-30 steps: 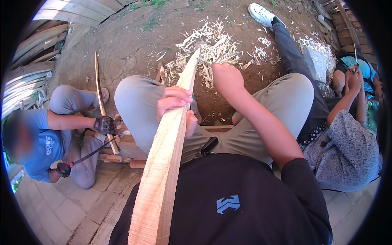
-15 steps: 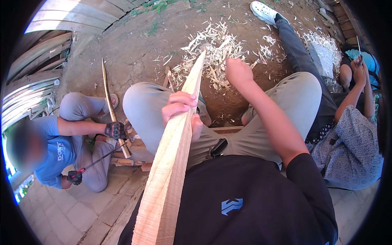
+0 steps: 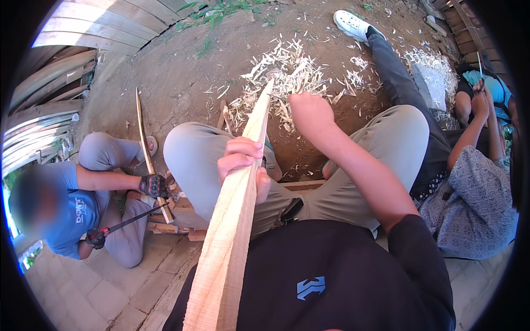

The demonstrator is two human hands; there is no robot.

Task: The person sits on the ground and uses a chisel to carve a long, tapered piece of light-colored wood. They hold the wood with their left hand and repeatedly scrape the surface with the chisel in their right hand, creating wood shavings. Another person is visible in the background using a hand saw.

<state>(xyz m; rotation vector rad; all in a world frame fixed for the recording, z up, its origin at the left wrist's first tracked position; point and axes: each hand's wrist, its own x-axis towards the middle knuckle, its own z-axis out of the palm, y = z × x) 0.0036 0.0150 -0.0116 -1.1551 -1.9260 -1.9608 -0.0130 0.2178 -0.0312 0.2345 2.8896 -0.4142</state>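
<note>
A long pale length of wood [image 3: 223,243] slants away from my chest, its far end narrowing to a point. My left hand [image 3: 243,165] is wrapped round it about midway, fingers over the top. Close to the pointed end, on its right, my right hand [image 3: 312,113] is closed in a fist. A thin dark blade-like sliver [image 3: 279,97] shows between that fist and the wood; the rest of this tool is hidden in the fist. Pale wood shavings [image 3: 292,69] lie heaped on the dirt beyond the tip.
On my left, a gloved person [image 3: 72,198] holds a curved wooden strip [image 3: 144,132] and a long blade [image 3: 132,220]. Another seated person [image 3: 466,204] is close on my right, one leg stretched forward. A grey block [image 3: 429,85] stands among shavings, with someone farther back [image 3: 497,91].
My right fist has moved slightly left and down, nearer the pointed end. My left hand keeps its grip on the wood. The whole view has shifted a little.
</note>
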